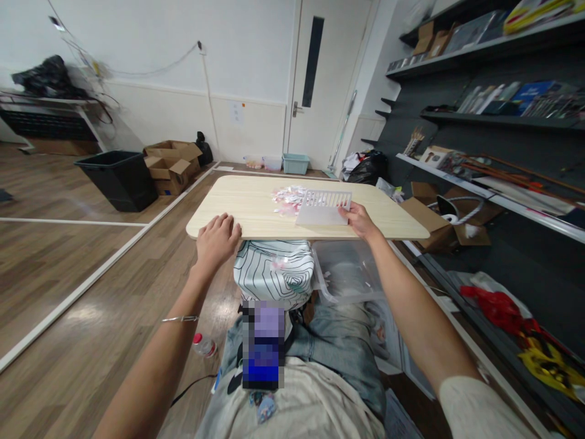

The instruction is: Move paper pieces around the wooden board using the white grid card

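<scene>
My left hand (pixel 217 239) rests on the near left edge of a light wooden tabletop (pixel 256 204), fingers curled over the rim and holding the table. My right hand (pixel 359 219) grips the right near corner of a flat white slotted card (pixel 323 207) lying on the table. A heap of small pink and white pieces (pixel 287 198) sits just behind and left of the card.
Under the table are a patterned cushion (pixel 274 271) and a clear plastic bin (pixel 347 271). A black bin (pixel 116 177) and cardboard boxes (pixel 171 164) stand at the left. Dark shelves (pixel 493 122) fill the right wall. A small bottle (pixel 203 345) lies on the floor.
</scene>
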`<state>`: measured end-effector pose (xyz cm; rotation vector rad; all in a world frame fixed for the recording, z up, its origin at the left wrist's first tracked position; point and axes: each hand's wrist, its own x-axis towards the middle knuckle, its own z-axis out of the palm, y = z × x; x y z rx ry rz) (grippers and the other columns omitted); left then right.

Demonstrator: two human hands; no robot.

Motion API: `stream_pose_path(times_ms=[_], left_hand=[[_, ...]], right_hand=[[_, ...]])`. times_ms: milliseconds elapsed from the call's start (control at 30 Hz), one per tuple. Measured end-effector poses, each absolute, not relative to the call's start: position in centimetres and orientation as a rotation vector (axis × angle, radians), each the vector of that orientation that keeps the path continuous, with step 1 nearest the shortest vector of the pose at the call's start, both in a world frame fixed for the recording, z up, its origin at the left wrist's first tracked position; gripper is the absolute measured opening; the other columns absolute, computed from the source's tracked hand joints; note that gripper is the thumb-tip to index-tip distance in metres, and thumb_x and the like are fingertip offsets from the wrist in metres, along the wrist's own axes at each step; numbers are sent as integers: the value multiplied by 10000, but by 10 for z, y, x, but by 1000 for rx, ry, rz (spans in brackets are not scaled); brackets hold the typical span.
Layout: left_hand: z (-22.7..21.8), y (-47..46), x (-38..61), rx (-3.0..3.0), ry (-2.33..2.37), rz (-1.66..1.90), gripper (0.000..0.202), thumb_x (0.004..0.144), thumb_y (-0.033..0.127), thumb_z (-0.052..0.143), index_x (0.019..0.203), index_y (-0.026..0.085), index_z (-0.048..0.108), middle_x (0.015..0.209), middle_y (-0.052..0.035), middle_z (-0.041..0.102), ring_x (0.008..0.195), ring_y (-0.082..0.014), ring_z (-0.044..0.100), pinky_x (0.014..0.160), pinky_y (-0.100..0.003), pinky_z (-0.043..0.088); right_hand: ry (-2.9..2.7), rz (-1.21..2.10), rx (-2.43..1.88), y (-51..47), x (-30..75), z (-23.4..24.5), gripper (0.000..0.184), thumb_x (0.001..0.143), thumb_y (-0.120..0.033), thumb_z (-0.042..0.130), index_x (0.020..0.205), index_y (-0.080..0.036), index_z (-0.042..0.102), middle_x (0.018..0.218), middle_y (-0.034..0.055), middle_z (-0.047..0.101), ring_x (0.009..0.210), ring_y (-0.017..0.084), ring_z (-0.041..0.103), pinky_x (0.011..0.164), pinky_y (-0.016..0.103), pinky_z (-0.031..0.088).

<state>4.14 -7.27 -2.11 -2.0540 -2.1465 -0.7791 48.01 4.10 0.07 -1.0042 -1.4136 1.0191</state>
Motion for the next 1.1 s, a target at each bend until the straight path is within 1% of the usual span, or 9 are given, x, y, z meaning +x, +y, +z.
stream_pose_path(times_ms=[100,200,300,467,633,733,867,967,1100], left_hand=[[-21,-73,41,-2053,-2155,-780,571,1160,466,360,1564,218,677,1744,-159,609,1640,-341,516,1320,-559,417],[-21,-73,41,-2057,-2158,-785,573,1156,471,357,1564,226,676,1746,-159,606,1641,-341,515,1318,-557,414],[-21,-74,41,-2058,-2157,-797,578,1151,472,350,1561,228,678,1740,-164,611,1635,-349,519,1308,-566,422],[-20,-74,41,-2052,-2157,-798,569,1148,468,356,1558,240,679,1730,-156,623,1633,-340,519,1308,-552,426],[-19,-75,43,-2042,-2174,-792,570,1148,463,367,1562,231,683,1735,-158,617,1631,-349,521,1307,-561,428],[-18,-75,43,-2041,-2173,-792,581,1151,463,361,1564,211,682,1742,-165,608,1632,-350,521,1309,-565,426],[-18,-76,43,-2033,-2170,-800,569,1151,463,367,1557,227,688,1735,-156,619,1627,-346,526,1308,-562,427],[-18,-76,43,-2031,-2169,-805,556,1151,459,375,1553,243,692,1728,-149,627,1627,-344,527,1306,-560,427],[-18,-76,43,-2037,-2166,-804,571,1150,457,365,1557,222,689,1730,-164,621,1626,-354,527,1302,-569,430]], right_hand=[[-1420,1038,-1003,40,480,1,641,509,-646,1096,935,-261,812,900,27,848,898,275,790,858,407,657],[-1420,1060,-1005,39,480,2,646,492,-644,1103,923,-257,818,894,28,849,875,269,785,871,421,661],[-1379,1032,-993,39,479,4,655,492,-658,1086,923,-260,795,912,34,842,917,285,787,906,439,653],[-1346,947,-995,41,477,4,637,518,-654,1056,925,-270,751,927,29,825,978,293,776,954,426,626],[-1371,1003,-995,39,476,4,612,499,-607,1078,899,-263,768,905,11,819,924,262,765,930,394,623],[-1420,1055,-988,36,475,6,591,510,-581,1092,887,-249,781,899,15,822,901,249,762,912,387,623],[-1456,1081,-993,33,474,8,600,507,-615,1090,863,-246,780,892,24,832,887,259,766,889,400,628],[-1386,1045,-980,34,475,7,632,492,-639,1086,892,-254,785,893,21,836,865,256,761,879,399,629],[-1336,981,-993,37,477,5,624,530,-635,1060,942,-263,775,892,13,829,863,252,755,884,392,621]])
